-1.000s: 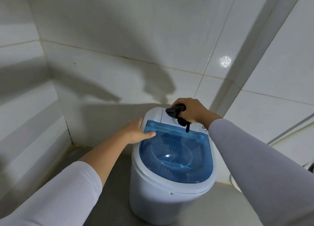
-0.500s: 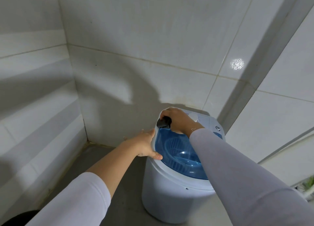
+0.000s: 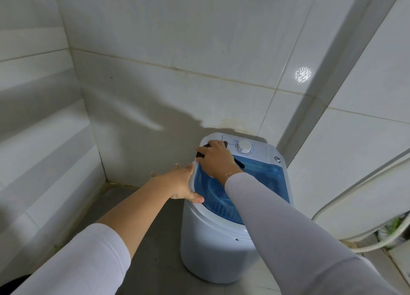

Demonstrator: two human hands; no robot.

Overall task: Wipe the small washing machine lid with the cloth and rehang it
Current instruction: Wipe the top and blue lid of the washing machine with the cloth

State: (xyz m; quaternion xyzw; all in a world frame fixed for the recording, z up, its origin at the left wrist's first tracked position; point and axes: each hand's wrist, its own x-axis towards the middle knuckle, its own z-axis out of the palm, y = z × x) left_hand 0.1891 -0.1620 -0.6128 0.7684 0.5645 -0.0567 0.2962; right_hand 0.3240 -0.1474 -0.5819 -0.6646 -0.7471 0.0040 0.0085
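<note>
A small white washing machine [image 3: 213, 246] stands on the grey floor in a tiled corner. Its translucent blue lid [image 3: 264, 177] is down, with a white control panel and round dial [image 3: 243, 147] behind it. My right hand [image 3: 216, 160] presses a dark cloth [image 3: 200, 154] onto the lid's back left corner; only the cloth's edges show around the fingers. My left hand [image 3: 183, 183] grips the machine's left rim, thumb on top, fingers down the side.
White tiled walls close in at the left, back and right. A white hose [image 3: 363, 234] curves along the right wall down to the floor. Grey floor [image 3: 155, 261] lies left of the machine.
My right hand has slid the cloth from the control panel's right side to the lid's back left corner. My left hand has shifted down the rim. The view has swung left.
</note>
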